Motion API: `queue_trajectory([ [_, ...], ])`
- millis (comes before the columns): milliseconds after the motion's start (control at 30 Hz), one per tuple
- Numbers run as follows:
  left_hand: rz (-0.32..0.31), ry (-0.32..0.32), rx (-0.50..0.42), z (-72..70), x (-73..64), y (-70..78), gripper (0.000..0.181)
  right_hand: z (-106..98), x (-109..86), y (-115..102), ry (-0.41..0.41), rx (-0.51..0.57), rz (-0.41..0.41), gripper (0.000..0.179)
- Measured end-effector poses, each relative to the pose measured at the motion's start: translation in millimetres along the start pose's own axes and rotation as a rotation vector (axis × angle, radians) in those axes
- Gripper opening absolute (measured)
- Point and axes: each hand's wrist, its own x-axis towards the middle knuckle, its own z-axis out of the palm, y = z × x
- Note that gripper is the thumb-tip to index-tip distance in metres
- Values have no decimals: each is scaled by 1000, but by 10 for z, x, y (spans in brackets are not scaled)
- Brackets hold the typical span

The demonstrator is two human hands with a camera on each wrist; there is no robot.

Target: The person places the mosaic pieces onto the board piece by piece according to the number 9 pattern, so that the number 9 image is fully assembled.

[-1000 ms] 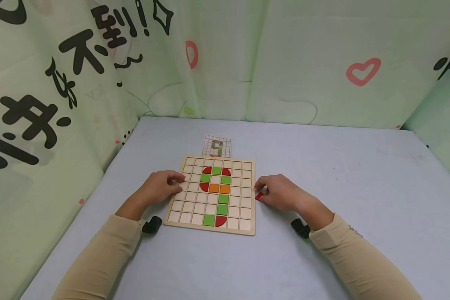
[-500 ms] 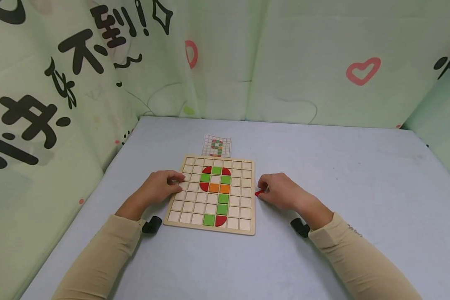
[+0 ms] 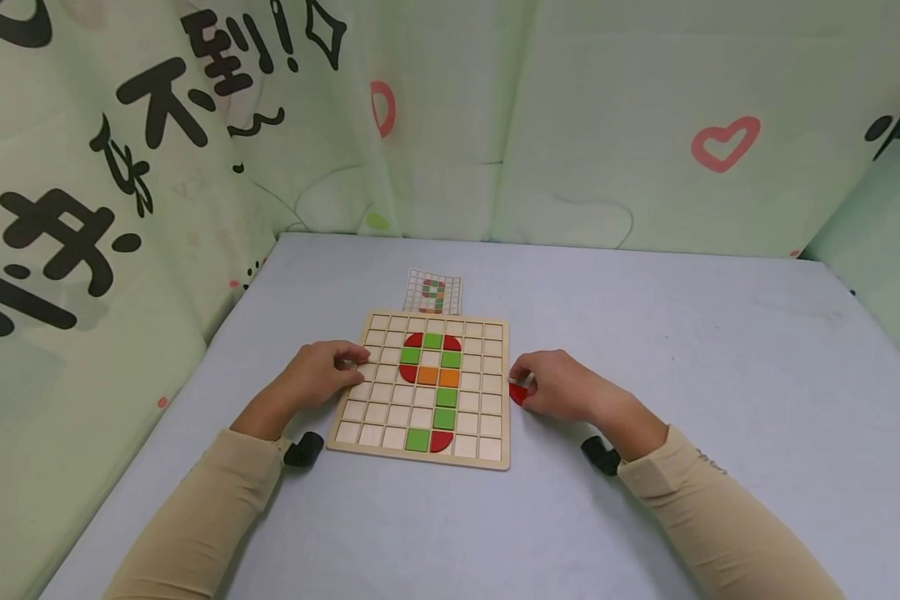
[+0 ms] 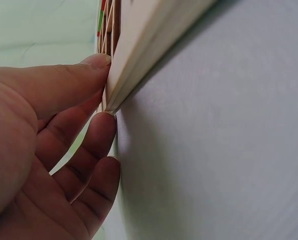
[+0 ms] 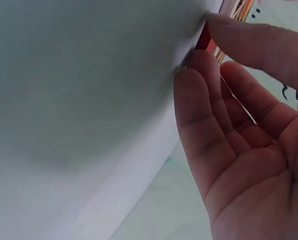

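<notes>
A wooden grid board (image 3: 390, 392) lies flat on the table, bearing green squares, orange squares and red quarter-round tiles in a 9-like shape. My left hand (image 3: 318, 372) rests at the board's left edge. In the left wrist view, the left thumb (image 4: 74, 80) touches the board's rim (image 4: 139, 55) while the other fingers are loosely bent beside it. Just off the right edge, my right hand (image 3: 562, 383) pinches a red quarter-round tile (image 3: 518, 393) between thumb and fingers. Only a sliver of the red tile (image 5: 204, 39) shows in the right wrist view.
Behind the board lies a small pattern card (image 3: 414, 292) with a coloured 9-like figure on a grid. A white cloth covers the table (image 3: 667, 350). Pale green printed curtains (image 3: 585, 125) stand around its back and sides.
The red tile has turned in my right fingers; more of its rounded face shows now. My right hand shifted slightly right, then back left. The left hand and the board stay put.
</notes>
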Motion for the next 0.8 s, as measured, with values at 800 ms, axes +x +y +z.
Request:
queue_trajectory([
  [800, 8, -2, 9, -6, -3, -6, 35, 14, 28, 21, 18, -72, 11, 20],
])
